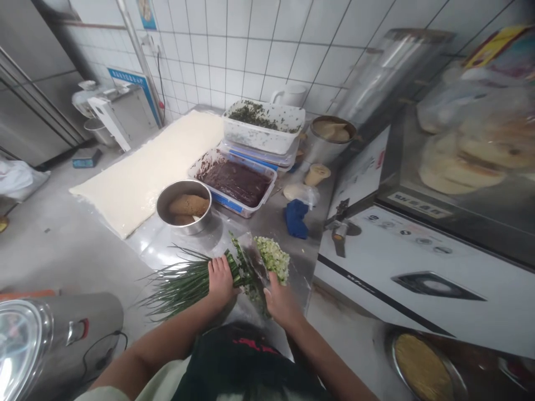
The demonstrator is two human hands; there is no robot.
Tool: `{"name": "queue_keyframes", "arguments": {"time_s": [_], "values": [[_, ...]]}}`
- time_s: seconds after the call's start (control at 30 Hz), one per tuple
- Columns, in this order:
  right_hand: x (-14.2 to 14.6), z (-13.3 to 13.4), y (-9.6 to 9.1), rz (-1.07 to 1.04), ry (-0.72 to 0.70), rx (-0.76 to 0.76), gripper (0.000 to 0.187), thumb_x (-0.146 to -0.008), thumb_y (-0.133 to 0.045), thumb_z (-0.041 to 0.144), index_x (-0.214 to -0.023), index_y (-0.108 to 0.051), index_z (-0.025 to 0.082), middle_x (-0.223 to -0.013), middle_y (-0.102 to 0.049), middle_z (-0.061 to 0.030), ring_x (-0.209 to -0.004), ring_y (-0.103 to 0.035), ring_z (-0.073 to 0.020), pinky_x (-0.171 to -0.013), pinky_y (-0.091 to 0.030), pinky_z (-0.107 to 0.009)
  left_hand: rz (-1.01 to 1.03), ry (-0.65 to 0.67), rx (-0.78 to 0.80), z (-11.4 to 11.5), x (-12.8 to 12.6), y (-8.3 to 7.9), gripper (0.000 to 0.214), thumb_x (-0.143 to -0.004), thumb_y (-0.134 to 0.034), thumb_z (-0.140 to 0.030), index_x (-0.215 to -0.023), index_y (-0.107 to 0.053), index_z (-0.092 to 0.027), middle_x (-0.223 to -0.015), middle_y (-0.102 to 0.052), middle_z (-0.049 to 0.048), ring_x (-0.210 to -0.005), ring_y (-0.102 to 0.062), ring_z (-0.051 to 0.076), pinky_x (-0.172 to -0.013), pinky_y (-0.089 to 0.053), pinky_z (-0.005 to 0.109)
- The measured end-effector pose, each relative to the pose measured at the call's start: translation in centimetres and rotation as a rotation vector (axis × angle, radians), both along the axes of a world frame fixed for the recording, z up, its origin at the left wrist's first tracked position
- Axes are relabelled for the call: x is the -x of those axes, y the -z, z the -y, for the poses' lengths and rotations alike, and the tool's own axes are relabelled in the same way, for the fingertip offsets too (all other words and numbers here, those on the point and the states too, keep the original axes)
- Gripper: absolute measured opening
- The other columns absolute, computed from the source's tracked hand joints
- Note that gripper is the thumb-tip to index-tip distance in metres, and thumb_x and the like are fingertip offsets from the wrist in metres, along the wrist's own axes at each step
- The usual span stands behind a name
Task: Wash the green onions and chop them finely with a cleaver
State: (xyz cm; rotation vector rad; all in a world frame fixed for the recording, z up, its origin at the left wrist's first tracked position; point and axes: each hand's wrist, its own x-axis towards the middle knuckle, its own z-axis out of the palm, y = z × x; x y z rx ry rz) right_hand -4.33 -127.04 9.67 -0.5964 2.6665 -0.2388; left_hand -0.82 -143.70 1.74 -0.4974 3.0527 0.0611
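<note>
A bunch of green chives or scallions (179, 287) lies on the metal table, long leaves trailing left. My left hand (220, 278) is closed round its cut end, fingers wrapped over the stalks. My right hand (281, 301) grips a cleaver (254, 257), its broad blade upright between the bunch and a heap of chopped pale-green pieces (273, 255). A few cut green bits lie along the blade's left side. The cleaver's handle is hidden in my right hand. Just beyond the bunch stands a round metal pot (184, 209) with brown paste inside.
A wide sheet of dough (154, 161) covers the table's left. Behind the pot are a tub of dark paste (238, 181) and a white tub of chopped greens (263, 131). A blue cloth (296, 218) lies near the white appliance (388, 267) at right.
</note>
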Motion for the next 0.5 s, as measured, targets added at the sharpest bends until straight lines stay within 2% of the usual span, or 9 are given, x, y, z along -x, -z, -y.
{"name": "queue_keyframes", "arguments": {"time_s": [0.07,0.17,0.27,0.33,0.4,0.5], "values": [[0.2,-0.4,0.1,0.027,0.057,0.002,0.038,-0.082,-0.034,0.022,-0.118,-0.032,0.011,-0.075,-0.063,-0.0097,-0.066,-0.058,-0.0201,-0.055,-0.031,-0.025,0.045,0.045,-0.030,0.9,0.7,-0.1,0.096,-0.049,-0.066,-0.051,-0.126,-0.030,-0.006,-0.108,-0.047,0.0170,-0.102,-0.039,0.030,-0.092,-0.024,0.043],[0.5,-1.0,0.2,0.045,0.104,0.021,0.040,-0.082,-0.034,0.024,-0.119,-0.031,0.009,-0.075,-0.063,-0.0104,-0.069,-0.059,-0.0219,-0.057,-0.034,-0.027,0.116,0.197,-0.071,3.0,2.4,-0.5,0.076,-0.050,-0.069,-0.043,-0.113,-0.043,-0.011,-0.098,-0.051,0.0134,-0.093,-0.044,0.027,-0.085,-0.030,0.039],[0.6,-1.4,0.3,0.047,0.133,0.034,0.041,-0.082,-0.033,0.026,-0.119,-0.031,0.010,-0.071,-0.062,-0.0093,-0.068,-0.058,-0.0233,-0.058,-0.036,-0.029,0.138,0.374,-0.093,4.9,3.9,-1.0,0.072,-0.046,-0.071,-0.040,-0.108,-0.046,-0.013,-0.104,-0.049,0.0137,-0.099,-0.042,0.027,-0.086,-0.030,0.038],[0.5,-1.7,0.5,0.042,0.143,0.056,0.041,-0.082,-0.032,0.027,-0.119,-0.031,0.010,-0.070,-0.062,-0.0090,-0.068,-0.058,-0.0236,-0.058,-0.036,-0.029,0.126,0.477,-0.097,5.8,4.7,-1.2,0.079,-0.041,-0.073,-0.042,-0.110,-0.044,-0.014,-0.119,-0.040,0.0160,-0.112,-0.032,0.030,-0.092,-0.025,0.040],[0.4,-1.8,0.6,0.046,0.141,0.076,0.042,-0.082,-0.031,0.027,-0.120,-0.030,0.009,-0.069,-0.062,-0.0087,-0.066,-0.058,-0.0236,-0.057,-0.036,-0.029,0.122,0.565,-0.091,6.5,5.6,-1.3,0.086,-0.038,-0.073,-0.046,-0.111,-0.043,-0.013,-0.134,-0.023,0.0175,-0.123,-0.015,0.033,-0.098,-0.018,0.041],[0.2,-1.9,0.7,0.056,0.146,0.071,0.041,-0.083,-0.030,0.028,-0.120,-0.029,0.009,-0.068,-0.062,-0.0083,-0.064,-0.058,-0.0229,-0.055,-0.035,-0.029,0.155,0.665,-0.098,7.4,7.5,-1.2,0.090,-0.037,-0.072,-0.050,-0.111,-0.043,-0.009,-0.139,-0.010,0.0188,-0.127,-0.001,0.033,-0.101,-0.013,0.039]]}}
